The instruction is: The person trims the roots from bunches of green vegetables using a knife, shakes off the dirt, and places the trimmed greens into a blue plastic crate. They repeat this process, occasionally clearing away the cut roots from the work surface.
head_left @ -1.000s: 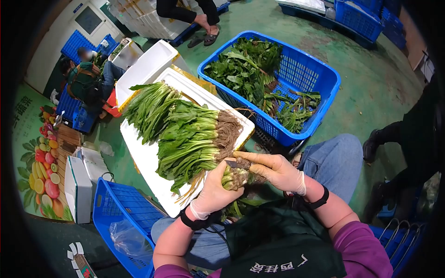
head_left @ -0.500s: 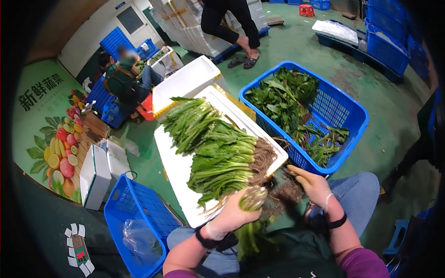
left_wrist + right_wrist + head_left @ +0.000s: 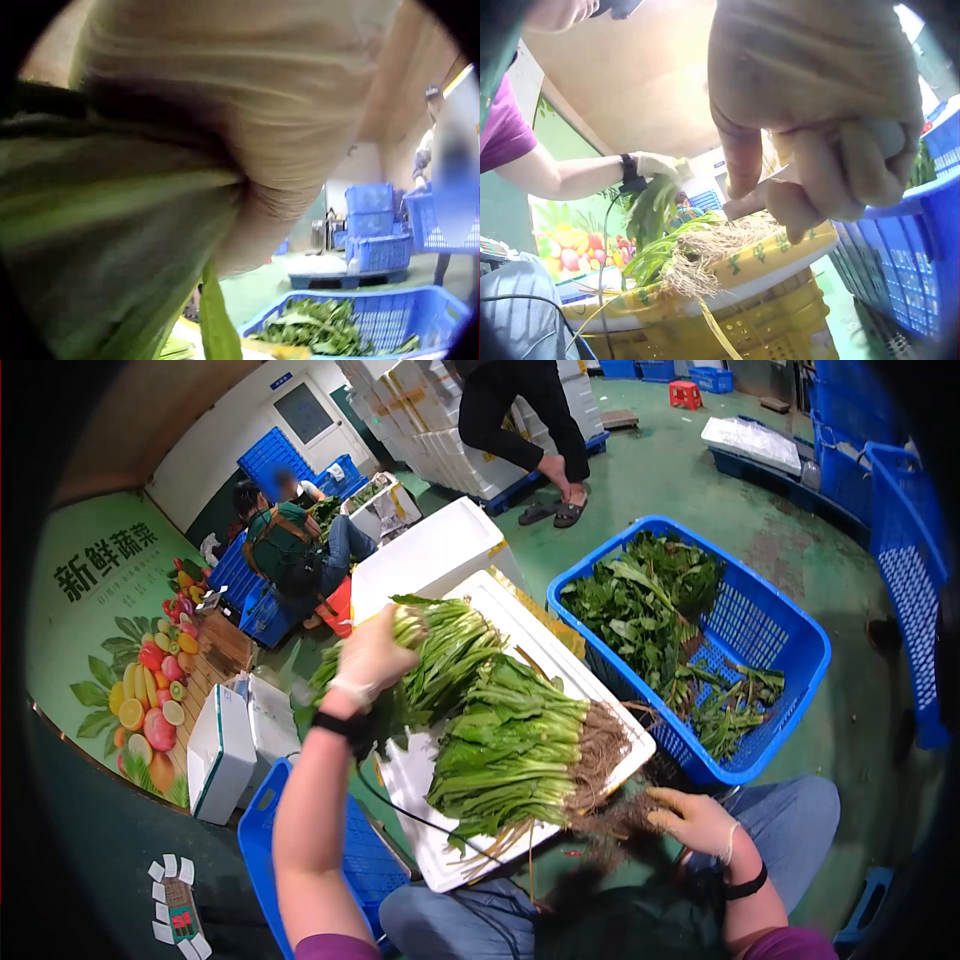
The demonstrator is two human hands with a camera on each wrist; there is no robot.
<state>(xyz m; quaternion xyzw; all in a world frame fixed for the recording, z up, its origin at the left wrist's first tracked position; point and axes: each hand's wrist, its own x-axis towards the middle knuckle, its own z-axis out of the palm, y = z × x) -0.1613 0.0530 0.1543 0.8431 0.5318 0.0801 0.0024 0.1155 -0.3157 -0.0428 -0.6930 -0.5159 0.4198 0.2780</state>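
While our left hand (image 3: 372,658) grips a bunch of leafy greens (image 3: 325,673) above the far left part of the white foam tray (image 3: 435,850), our right hand (image 3: 700,828) sits low beside the tray's right end, fingers curled round a knife (image 3: 748,201). We seem to be at the step of laying a trimmed bunch aside. The next move, we judge, calls for lowering it beside the pile (image 3: 455,650) just right of our left hand, ends lined up, then easing the grip without crushing leaves; the blade should be held well away meanwhile.

The held bunch shows pale, close-packed stem ends, with no long roots that we can make out, and its leaves hang down past our left hand. Between our two hands lie more bunches (image 3: 505,750), bright green, their stems towards our right hand and ending in a brown, matted fringe of roots (image 3: 605,755). Dark, blurred root scraps (image 3: 615,820) show just left of our right hand.
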